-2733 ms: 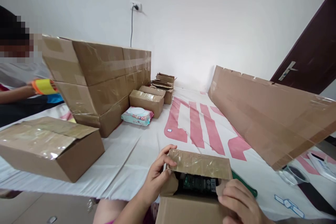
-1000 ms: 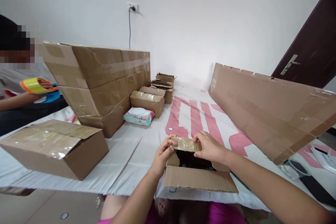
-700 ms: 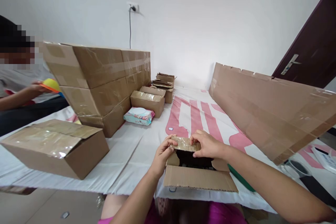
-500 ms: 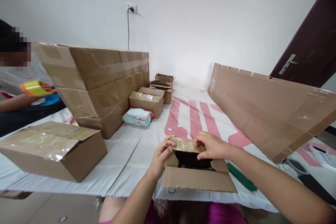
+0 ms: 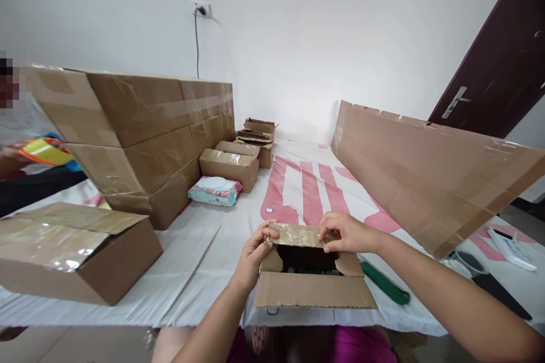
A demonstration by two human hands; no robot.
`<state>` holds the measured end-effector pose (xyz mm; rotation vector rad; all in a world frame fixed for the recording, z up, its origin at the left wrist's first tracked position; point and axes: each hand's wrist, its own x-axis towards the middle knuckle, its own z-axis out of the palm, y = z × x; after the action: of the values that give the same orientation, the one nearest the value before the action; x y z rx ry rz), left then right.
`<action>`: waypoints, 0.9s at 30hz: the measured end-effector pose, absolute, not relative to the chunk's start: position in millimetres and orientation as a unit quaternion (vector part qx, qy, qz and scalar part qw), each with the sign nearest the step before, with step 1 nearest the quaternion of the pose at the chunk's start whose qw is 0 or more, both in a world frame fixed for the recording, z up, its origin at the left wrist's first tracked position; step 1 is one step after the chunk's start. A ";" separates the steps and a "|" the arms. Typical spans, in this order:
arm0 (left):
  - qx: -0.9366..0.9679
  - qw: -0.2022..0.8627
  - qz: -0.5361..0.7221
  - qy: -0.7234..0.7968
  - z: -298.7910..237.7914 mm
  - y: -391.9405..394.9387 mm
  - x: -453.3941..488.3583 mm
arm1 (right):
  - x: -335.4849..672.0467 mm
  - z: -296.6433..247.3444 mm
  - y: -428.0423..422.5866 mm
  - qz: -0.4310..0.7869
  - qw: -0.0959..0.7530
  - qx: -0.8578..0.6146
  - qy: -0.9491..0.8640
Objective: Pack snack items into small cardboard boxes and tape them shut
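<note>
A small cardboard box (image 5: 315, 291) stands before me at the table's front edge, its top partly open. My left hand (image 5: 256, 245) pinches the left end of its taped far flap (image 5: 298, 233). At the flap's right end, the fingers of my right hand (image 5: 342, 232) are bent and closed on its edge. The near flap hangs outward toward me. Inside the dark opening lie several small items (image 5: 310, 271), too shaded to name. A long green object (image 5: 385, 283) rests just right of the box.
Taped cartons (image 5: 149, 142) are stacked at left, a closed box (image 5: 114, 272) in front of them. A pack of wipes (image 5: 215, 190) lies beside small boxes (image 5: 230, 164). A large cardboard panel (image 5: 426, 164) stands at right. Another person's hand (image 5: 12, 153) holds a yellow-orange band at far left.
My view has turned a little to the right, so everything sits further left. Both hands keep their hold on the flap. The other person's yellow-orange band has shifted.
</note>
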<state>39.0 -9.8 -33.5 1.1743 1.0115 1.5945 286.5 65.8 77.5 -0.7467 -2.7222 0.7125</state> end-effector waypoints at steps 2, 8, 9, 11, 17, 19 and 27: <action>0.476 0.442 0.641 0.409 -31.2 -10.5 39.3 | 285.3 77.6 65.1 0.239 0.125 -0.251 -0.930; 0.476 0.442 0.636 0.417 -27.8 -12.4 39.1 | 289.9 83.7 62.0 0.125 0.111 -0.186 -0.968; 0.475 0.442 0.636 0.418 -27.8 -12.5 39.0 | 292.0 84.3 62.1 0.102 0.101 -0.169 -0.975; 0.470 0.444 0.636 0.420 -28.1 -12.4 39.0 | 296.1 83.5 62.4 0.061 0.089 -0.130 -0.986; 0.479 0.439 0.632 0.423 -26.1 -12.5 39.7 | 298.5 73.8 62.7 -0.064 0.097 -0.051 -0.992; 0.484 0.435 0.629 0.426 -25.0 -12.6 40.1 | 294.6 72.3 63.5 -0.116 0.082 -0.001 -0.990; 0.469 0.428 0.638 0.435 -27.1 -12.7 41.3 | 281.2 65.8 69.5 -0.177 0.095 -0.011 -0.979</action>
<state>41.3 -12.7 -27.1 1.1725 1.0861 1.5939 281.2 69.5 65.8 -0.0319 -2.9030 -0.5258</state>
